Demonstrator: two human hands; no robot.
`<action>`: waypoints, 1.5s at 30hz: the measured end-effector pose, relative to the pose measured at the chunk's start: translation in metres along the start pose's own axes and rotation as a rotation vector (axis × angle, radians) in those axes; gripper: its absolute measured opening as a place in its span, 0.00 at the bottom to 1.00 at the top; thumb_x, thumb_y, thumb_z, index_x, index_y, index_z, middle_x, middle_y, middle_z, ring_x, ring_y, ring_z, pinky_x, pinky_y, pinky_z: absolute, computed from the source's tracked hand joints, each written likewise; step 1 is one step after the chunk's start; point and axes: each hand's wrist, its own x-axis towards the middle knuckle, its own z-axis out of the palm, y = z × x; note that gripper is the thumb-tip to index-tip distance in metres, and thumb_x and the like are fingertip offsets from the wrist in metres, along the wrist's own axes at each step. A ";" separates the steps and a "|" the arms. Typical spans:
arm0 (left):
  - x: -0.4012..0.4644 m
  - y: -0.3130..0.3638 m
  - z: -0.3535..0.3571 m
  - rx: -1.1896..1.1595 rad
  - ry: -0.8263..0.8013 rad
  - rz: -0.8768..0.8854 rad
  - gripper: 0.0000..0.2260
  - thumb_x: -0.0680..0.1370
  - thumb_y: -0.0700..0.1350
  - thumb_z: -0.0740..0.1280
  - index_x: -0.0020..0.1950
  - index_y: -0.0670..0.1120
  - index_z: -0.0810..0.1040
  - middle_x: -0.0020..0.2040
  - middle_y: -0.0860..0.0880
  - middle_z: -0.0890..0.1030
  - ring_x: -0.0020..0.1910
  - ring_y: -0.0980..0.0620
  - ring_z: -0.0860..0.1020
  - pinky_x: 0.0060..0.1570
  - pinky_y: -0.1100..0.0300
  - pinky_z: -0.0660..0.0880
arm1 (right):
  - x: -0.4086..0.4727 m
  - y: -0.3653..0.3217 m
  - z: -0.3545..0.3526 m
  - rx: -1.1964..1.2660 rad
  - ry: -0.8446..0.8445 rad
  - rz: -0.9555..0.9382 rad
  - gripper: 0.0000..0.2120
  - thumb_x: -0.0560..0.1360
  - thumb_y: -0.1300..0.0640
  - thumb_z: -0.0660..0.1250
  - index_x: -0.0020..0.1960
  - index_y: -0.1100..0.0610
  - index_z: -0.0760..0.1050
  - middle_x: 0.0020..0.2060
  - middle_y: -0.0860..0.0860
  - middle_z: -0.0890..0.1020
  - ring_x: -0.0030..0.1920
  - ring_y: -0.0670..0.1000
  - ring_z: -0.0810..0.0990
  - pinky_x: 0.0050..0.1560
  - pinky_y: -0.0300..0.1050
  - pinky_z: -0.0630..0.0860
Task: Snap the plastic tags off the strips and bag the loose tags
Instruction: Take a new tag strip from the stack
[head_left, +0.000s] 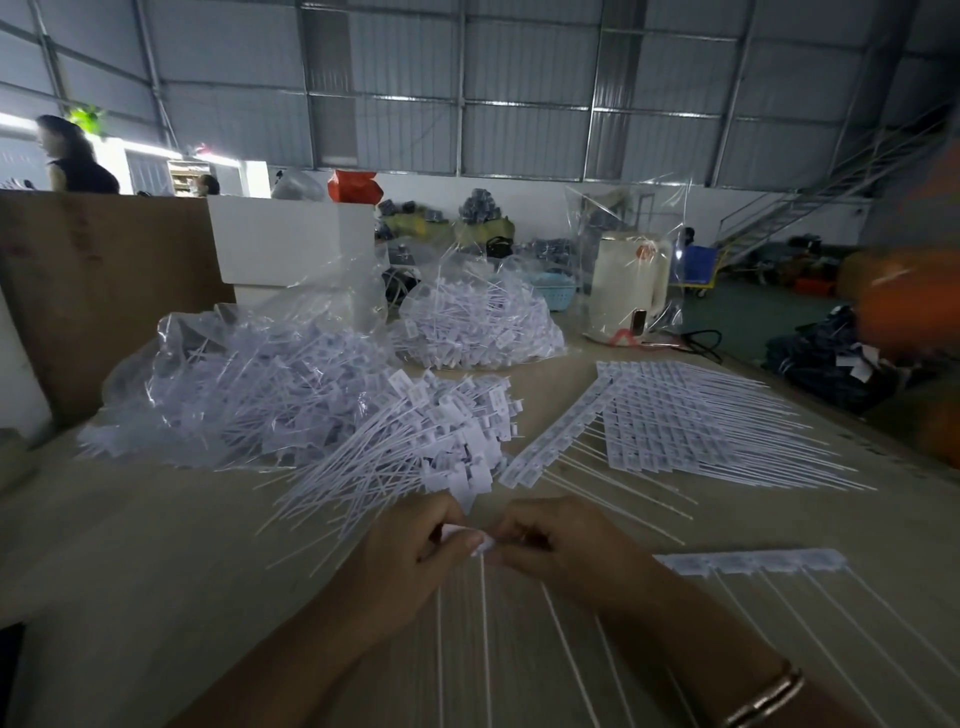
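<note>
Pinching one white tag (480, 543) between left hand (410, 561) and right hand (561, 545) fingertips.

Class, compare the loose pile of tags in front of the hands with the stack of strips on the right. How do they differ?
The loose pile is a tangle of single tags, tails crossing every way. The stack of strips lies flat, tags joined in rows, tails parallel. The loose pile spills from a clear bag; the stack lies bare on the table. Both are white plastic.
</note>
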 end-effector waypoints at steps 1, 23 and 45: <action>0.001 0.002 -0.001 -0.006 -0.003 0.019 0.10 0.75 0.52 0.66 0.36 0.52 0.72 0.33 0.53 0.75 0.34 0.57 0.73 0.36 0.63 0.68 | 0.000 0.000 -0.001 0.069 -0.009 0.019 0.02 0.73 0.56 0.69 0.45 0.50 0.78 0.32 0.32 0.76 0.33 0.34 0.75 0.35 0.26 0.67; 0.002 0.009 0.006 0.391 0.007 -0.053 0.26 0.68 0.66 0.47 0.42 0.51 0.78 0.40 0.60 0.74 0.49 0.61 0.68 0.48 0.59 0.58 | 0.006 -0.010 0.014 -0.091 0.023 0.002 0.20 0.70 0.51 0.72 0.57 0.53 0.68 0.38 0.41 0.74 0.39 0.42 0.73 0.35 0.31 0.63; 0.004 0.001 0.002 0.190 -0.012 0.007 0.21 0.70 0.63 0.54 0.39 0.49 0.78 0.35 0.60 0.72 0.43 0.57 0.70 0.48 0.46 0.68 | -0.001 0.005 -0.004 0.079 0.011 -0.006 0.03 0.71 0.55 0.72 0.42 0.53 0.79 0.29 0.34 0.75 0.31 0.34 0.73 0.34 0.26 0.64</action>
